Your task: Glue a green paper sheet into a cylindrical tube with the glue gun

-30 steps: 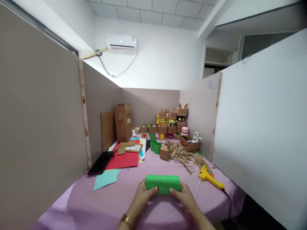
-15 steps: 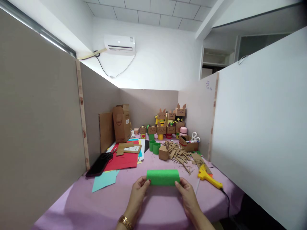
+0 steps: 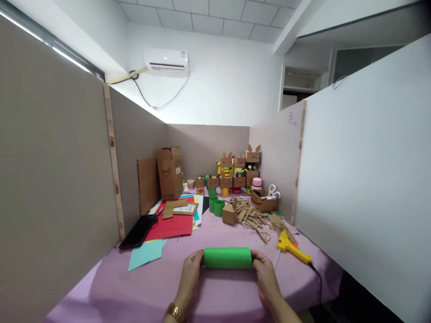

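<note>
— Where is the bright green, smooth, paper-like cylindrical tube (image 3: 228,258) being held?

— At the lower centre of the frame, above the near part of the purple cloth-covered worktop (image 3: 134,296). Whether the cloth is being touched by its underside cannot be told.

— And by what is it being gripped?

— By both hands. The left end is being clasped by the bare left hand (image 3: 192,269), above a gold-coloured metal wristband (image 3: 175,312); the right end is being clasped by the bare right hand (image 3: 265,271). Both are being closed on the tube, though some fingertips are being hidden by it.

— Which way is its long axis being pointed?

— Straight across the frame, left to right, nearly level. The tube is being spanned evenly between the hands, so neither is being placed nearer: rightward of the left hand, leftward of the right.

— What is being seen around it?

— Two short green cylinders (image 3: 218,207) and a small brown cardboard box (image 3: 229,214) are being seen beyond it, near mid-frame. A yellow plastic glue gun (image 3: 293,249) is being seen at the lower right, nearer the right hand.
</note>
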`<state>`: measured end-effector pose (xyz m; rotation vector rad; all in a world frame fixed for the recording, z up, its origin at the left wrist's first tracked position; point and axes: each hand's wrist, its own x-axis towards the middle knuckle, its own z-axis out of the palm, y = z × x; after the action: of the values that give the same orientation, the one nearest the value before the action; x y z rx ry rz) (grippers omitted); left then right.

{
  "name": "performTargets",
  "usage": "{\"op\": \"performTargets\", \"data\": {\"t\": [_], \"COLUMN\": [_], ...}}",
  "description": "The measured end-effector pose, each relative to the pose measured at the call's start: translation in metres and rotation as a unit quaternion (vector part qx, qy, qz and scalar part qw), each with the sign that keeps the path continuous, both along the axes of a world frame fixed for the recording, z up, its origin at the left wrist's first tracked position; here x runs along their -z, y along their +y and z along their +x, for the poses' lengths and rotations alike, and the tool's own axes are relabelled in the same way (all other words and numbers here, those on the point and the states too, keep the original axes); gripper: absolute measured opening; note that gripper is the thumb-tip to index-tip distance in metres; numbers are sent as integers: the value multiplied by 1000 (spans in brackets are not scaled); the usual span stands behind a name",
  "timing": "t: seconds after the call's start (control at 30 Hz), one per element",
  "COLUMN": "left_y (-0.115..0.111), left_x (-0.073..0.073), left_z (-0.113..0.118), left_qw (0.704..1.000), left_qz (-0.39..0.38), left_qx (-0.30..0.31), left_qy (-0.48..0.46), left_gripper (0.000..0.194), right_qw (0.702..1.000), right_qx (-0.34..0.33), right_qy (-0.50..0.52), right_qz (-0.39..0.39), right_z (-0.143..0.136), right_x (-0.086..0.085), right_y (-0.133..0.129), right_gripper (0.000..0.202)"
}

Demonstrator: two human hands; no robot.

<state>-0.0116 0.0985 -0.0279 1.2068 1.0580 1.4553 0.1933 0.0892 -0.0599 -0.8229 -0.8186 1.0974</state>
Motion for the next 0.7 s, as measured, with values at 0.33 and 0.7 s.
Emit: {"op": "performTargets", "data": {"t": [0.33,0.7], "left_y": [-10,-21], "left_x": [-9,-21], "left_z": [-1,-17], "left_qw": [995,948], "left_qz": [-34,-56], "left_qx": [72,246], "left_qy": [64,192], "left_gripper": [51,49], "right_qw": [988,906], "right_qx": [-149,-416], "right_qy": [27,-1], "right_qz": [4,-74], "right_z": [-1,9], "right_x": [-13,-33], "right_y": [-5,-3], "right_gripper": [26,29]}}
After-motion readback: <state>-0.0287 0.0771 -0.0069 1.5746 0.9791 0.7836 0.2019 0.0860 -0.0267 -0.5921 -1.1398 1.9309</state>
